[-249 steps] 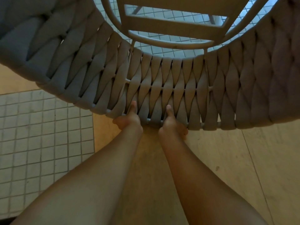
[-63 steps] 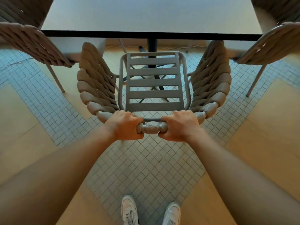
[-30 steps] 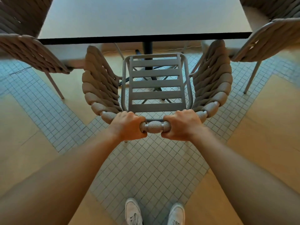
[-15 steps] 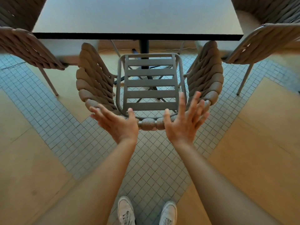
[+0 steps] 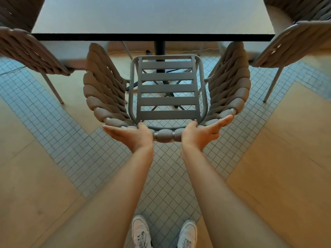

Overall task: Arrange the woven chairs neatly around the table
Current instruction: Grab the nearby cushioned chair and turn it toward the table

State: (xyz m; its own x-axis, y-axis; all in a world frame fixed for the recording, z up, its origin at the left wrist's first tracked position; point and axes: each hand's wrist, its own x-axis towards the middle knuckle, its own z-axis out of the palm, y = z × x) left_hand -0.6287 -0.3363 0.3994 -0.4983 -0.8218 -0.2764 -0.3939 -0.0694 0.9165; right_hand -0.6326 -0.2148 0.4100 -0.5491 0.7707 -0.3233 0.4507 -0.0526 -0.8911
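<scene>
Now the left hand [image 5: 131, 134] is open, palm up, with its thumb touching the chair [image 5: 167, 90] at the top rail. The right hand [image 5: 202, 134] is open too, palm up, against the same rail. Neither hand grips. The chair sits at 12 o'clock from the shoes [image 5: 141, 233], facing the surface [image 5: 152, 17], its seat just short of the edge. More chairs stand at 10 and 2 o'clock. The frame looks stiff and likely light; the woven rope looks soft and not slippery. The top rail seems the best place to hold.
</scene>
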